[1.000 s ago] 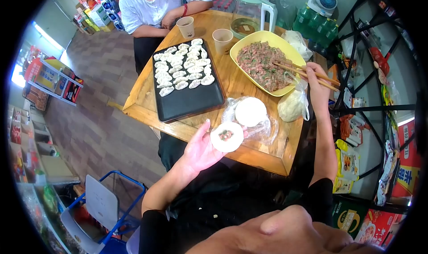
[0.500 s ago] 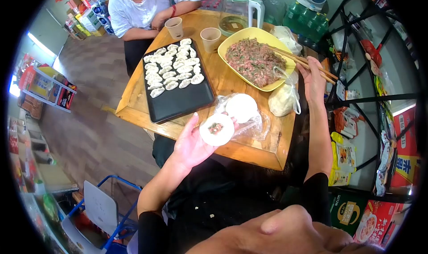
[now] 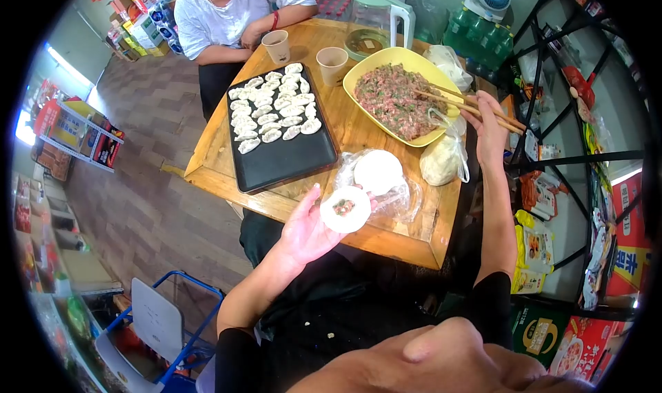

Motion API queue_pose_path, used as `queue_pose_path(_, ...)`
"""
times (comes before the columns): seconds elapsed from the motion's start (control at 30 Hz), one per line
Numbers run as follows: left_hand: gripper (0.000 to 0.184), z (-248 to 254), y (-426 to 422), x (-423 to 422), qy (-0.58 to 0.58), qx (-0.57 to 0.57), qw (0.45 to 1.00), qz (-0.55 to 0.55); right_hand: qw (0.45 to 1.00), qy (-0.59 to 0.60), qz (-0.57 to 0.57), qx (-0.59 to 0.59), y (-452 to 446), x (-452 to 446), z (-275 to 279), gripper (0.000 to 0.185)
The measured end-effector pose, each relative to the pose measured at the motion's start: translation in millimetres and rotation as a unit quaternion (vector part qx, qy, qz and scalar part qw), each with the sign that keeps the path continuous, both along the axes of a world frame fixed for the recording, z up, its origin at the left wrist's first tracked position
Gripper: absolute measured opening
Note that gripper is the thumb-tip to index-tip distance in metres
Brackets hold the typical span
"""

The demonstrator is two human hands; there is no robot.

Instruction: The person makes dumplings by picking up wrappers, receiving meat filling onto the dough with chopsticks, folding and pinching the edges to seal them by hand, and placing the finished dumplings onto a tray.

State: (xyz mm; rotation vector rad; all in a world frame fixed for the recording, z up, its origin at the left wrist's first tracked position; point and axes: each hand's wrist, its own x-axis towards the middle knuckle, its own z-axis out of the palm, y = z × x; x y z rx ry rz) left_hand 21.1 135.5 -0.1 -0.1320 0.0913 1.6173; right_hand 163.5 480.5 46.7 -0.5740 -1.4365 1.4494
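Note:
On the fingers of my left hand (image 3: 308,229) lies a round dough wrapper (image 3: 345,210) with a small lump of meat filling at its centre. My right hand (image 3: 488,127) grips a pair of chopsticks (image 3: 476,108), whose tips touch the minced filling (image 3: 394,98) in the yellow bowl (image 3: 357,67). Just beyond my left hand, a stack of white wrappers (image 3: 378,172) rests on clear plastic. Rows of folded dumplings (image 3: 270,110) cover the far part of a black tray (image 3: 286,167). A bag of dough (image 3: 440,160) sits beside the bowl.
Two paper cups (image 3: 276,47) (image 3: 332,65) and a pitcher (image 3: 369,31) stand at the back of the wooden table (image 3: 414,238). Across it sits a person (image 3: 238,17) in white. A blue-framed chair (image 3: 157,318) is at lower left, shelves at right.
The chopstick tips have shifted a little within the filling. My left hand still holds the wrapper with its filling. The whole view has swayed slightly.

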Motion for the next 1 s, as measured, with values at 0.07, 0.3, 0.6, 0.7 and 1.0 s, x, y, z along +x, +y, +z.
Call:
queue_pose_path(0.07,0.071,0,2,0,-0.057,-0.005,0.998,-0.001,1.000,-0.019,0.018,-0.002,5,-4,-4,0.025)
queue_pose_path(0.3,0.077,6,5,-3,-0.007,0.007,1.000,0.005,0.999,-0.002,0.034,-0.006,5,-5,-2,0.025)
queue_pose_path(0.6,0.072,14,33,-32,0.054,0.010,0.997,0.052,0.991,0.016,0.111,-0.076,-55,19,25,0.027)
queue_pose_path(0.7,0.072,17,36,-35,0.049,-0.011,0.997,0.066,0.984,-0.032,0.168,-0.055,-89,23,29,0.023)
queue_pose_path(1.0,0.069,18,17,-34,0.047,0.034,0.996,0.061,0.960,-0.105,0.250,0.072,-129,25,28,0.015)
